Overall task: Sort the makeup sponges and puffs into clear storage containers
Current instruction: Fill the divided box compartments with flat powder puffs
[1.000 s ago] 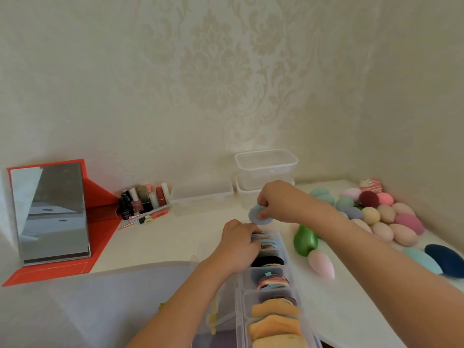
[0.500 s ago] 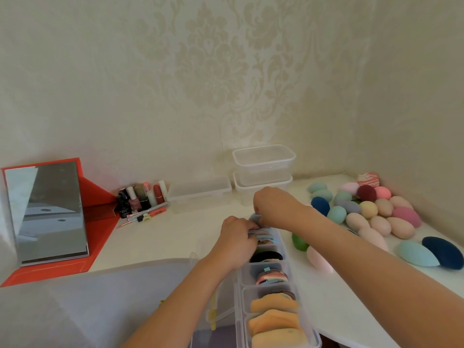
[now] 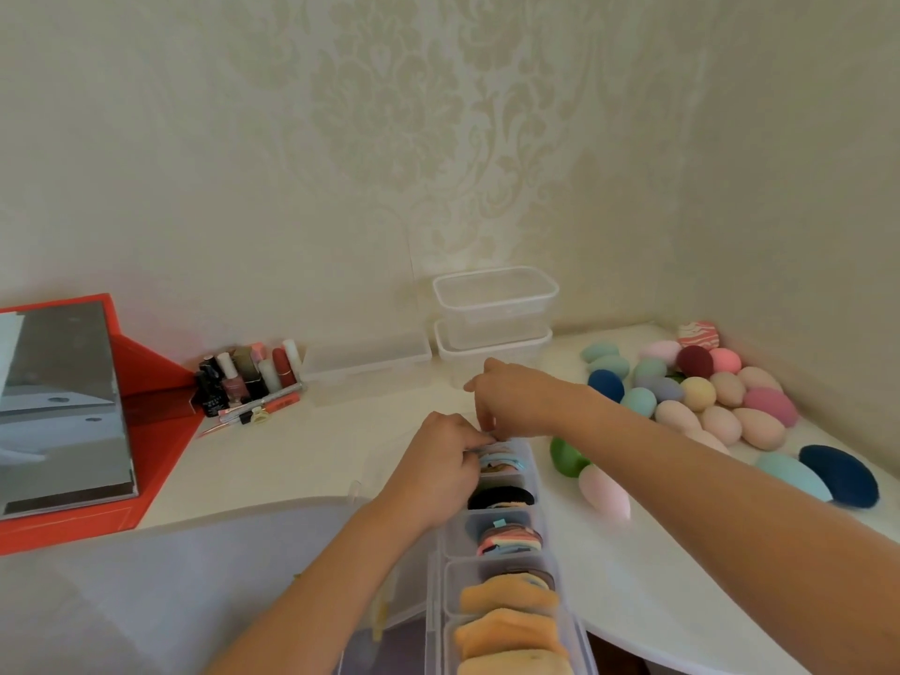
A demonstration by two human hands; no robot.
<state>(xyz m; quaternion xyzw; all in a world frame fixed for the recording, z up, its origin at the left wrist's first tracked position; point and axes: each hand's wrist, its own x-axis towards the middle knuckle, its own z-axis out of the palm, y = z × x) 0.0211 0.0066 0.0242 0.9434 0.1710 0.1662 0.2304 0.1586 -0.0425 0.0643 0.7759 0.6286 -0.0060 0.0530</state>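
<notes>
At centre, left hand (image 3: 438, 460) curls its fingers against round pastel puffs (image 3: 504, 461) standing on edge in the far compartment of a clear divided organizer (image 3: 435, 601). Right hand (image 3: 516, 397) dips its fingertips there. Neither grip is discernible. Egg-shaped sponges (image 3: 721, 406) lie rightward.

Before you, a long clear divided container (image 3: 435, 601) is lying lengthwise, round puffs (image 3: 509, 538) standing on edge in its compartments. To your right, egg-shaped sponges (image 3: 721, 421) in many colours are lying heaped beside the wall. Two clear tubs (image 3: 494, 304) are sitting stacked behind.
</notes>
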